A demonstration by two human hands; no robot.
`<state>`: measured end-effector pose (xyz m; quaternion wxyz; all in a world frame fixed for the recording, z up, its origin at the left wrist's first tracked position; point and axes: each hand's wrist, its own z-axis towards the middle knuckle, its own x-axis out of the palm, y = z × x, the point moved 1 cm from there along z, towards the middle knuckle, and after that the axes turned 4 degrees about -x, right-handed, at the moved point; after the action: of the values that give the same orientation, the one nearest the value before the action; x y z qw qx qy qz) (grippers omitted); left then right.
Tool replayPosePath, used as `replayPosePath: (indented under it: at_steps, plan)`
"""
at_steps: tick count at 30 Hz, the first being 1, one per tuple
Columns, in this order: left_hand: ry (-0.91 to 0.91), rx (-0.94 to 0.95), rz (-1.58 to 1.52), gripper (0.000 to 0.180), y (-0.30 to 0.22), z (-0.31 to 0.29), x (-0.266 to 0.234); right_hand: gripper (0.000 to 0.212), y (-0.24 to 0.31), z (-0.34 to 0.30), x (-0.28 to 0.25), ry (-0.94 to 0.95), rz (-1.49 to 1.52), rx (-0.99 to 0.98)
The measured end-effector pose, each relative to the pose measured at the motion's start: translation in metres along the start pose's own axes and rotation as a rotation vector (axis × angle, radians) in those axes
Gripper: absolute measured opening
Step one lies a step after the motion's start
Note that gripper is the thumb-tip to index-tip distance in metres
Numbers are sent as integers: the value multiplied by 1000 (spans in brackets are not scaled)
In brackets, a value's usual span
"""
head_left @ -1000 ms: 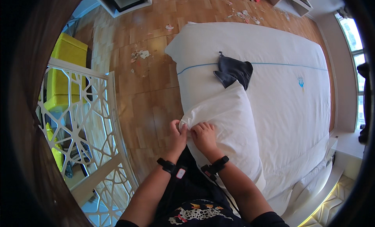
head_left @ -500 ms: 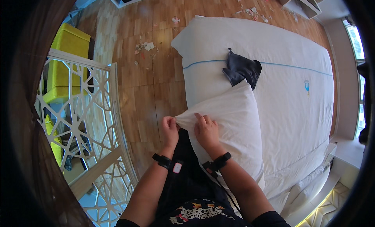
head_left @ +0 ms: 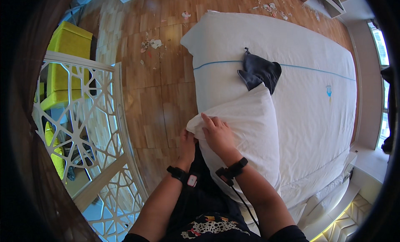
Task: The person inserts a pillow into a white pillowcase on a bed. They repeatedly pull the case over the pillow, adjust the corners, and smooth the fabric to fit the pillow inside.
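Note:
A white pillow lies at the near left edge of the bed, its left corner jutting past the edge. My left hand is at that corner's lower edge, fingers curled against the fabric and fingertips partly hidden by it. On top of the pillow, close to the same corner, rests my right hand, its index finger stretched out and the others spread a little. Just beyond the pillow's far corner a dark grey cloth bag with a drawstring lies on the bed.
The bed has a white cover with a blue line. Scraps of litter lie on the wooden floor. A white lattice partition stands at left, with a yellow-green sofa behind it. More pillows lie at lower right.
The pillow corner, earlier pinched to a point by my left hand, is now rounder. My left hand has moved down and right, under the corner; my right hand has shifted slightly toward the corner.

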<state>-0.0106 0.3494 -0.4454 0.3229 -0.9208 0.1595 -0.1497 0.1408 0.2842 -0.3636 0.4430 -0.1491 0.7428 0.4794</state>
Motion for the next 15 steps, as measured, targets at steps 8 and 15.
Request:
replayPosePath:
  at_steps: [8, 15]
  plan:
    - [91, -145, -86, 26, -4, 28, 4, 35, -36, 23, 12, 30, -11, 104]
    - [130, 66, 391, 34, 4, 44, 15, 40, -21, 17, -22, 57, 86, 39]
